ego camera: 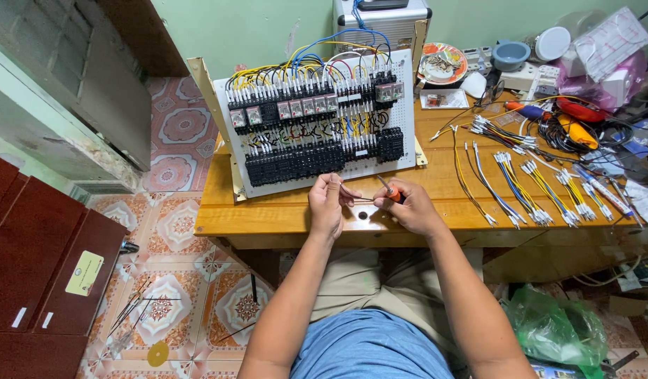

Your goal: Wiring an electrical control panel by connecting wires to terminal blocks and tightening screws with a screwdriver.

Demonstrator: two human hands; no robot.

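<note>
At the near edge of the wooden table, toward its left half, both hands are held close together just in front of the control panel. A thin dark wire is pinched between the closed fingers of the left hand, its free end pointing toward the right hand. An orange-handled screwdriver is gripped in the right hand, which is curled shut around it, with the tip close to the wire end. The panel is propped tilted against the table's left rear, fitted with rows of black terminal blocks and relays and looped yellow, blue and red wiring. Bundles of cut wires with white ferrules are laid out toward the right near edge, well apart from the hands.
</note>
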